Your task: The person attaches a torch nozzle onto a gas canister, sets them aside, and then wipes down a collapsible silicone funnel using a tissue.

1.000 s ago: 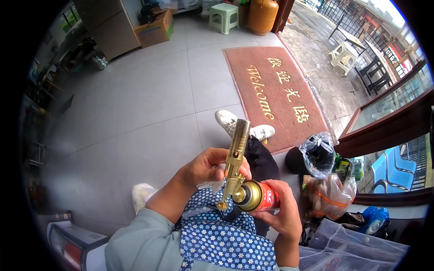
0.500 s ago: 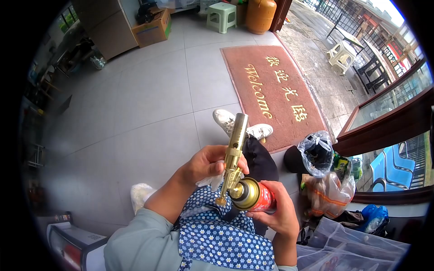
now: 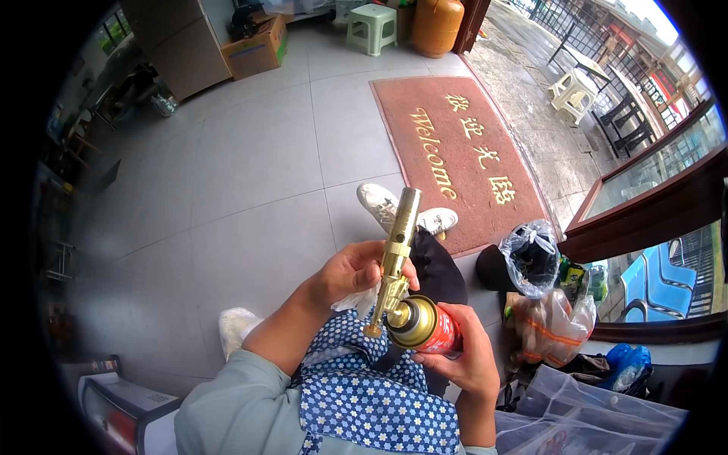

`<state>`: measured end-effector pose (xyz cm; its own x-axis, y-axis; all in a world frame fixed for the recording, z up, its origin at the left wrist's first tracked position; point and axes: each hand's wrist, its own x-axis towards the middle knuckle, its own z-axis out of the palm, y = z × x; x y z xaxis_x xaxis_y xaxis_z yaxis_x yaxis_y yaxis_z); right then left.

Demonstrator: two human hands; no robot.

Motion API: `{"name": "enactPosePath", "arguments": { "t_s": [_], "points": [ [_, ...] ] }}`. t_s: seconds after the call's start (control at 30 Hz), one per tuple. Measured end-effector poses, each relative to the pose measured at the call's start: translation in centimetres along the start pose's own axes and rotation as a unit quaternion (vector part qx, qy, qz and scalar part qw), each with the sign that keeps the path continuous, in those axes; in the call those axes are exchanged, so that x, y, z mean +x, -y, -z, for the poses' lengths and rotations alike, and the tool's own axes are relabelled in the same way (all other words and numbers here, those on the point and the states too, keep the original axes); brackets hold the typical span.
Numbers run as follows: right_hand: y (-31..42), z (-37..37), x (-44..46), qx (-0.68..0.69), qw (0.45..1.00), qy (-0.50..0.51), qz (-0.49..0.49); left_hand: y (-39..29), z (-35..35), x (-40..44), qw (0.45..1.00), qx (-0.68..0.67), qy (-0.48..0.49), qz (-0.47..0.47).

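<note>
A brass-coloured blowtorch head (image 3: 396,258) is joined to a red gas canister (image 3: 441,331) with a gold top, in front of my lap. My left hand (image 3: 353,269) holds the torch at its middle, thumb on the near side and fingers passing behind the barrel. A crumpled white tissue or cloth (image 3: 355,301) shows under that hand. My right hand (image 3: 474,356) is wrapped round the canister. The torch barrel points up and slightly right, with a brass knob (image 3: 372,331) at its lower end. Below lies a blue flowered apron (image 3: 379,413).
A red welcome mat (image 3: 455,159) lies by the doorway. To the right stand a lined black bin (image 3: 500,267) and plastic bags (image 3: 556,326). Farther off are a pale green stool (image 3: 372,29), an orange gas cylinder (image 3: 437,26) and a cardboard box (image 3: 256,49).
The torch barrel has shifted slightly to the right and tilted a little more that way. Both hands keep their hold, and the surroundings are the same.
</note>
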<state>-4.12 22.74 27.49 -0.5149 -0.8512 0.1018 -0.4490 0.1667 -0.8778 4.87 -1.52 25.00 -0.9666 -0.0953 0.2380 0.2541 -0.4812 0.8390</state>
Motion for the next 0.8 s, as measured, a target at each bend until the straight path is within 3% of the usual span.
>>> {"name": "enactPosePath", "arguments": {
  "t_s": [0.33, 0.6, 0.8],
  "points": [
    [0.22, -0.39, 0.04, 0.022, 0.999, -0.012, -0.027, 0.46, 0.42, 0.02, 1.0, -0.012, -0.002, -0.003],
    [-0.32, -0.73, 0.44, -0.171, 0.977, -0.117, 0.055, 0.35, 0.59, 0.17, 1.0, 0.028, -0.006, 0.0],
    [-0.74, -1.03, 0.39, -0.196, 0.968, -0.142, 0.061, 0.1, 0.25, 0.25, 1.0, 0.024, 0.003, 0.006]
  ]
}}
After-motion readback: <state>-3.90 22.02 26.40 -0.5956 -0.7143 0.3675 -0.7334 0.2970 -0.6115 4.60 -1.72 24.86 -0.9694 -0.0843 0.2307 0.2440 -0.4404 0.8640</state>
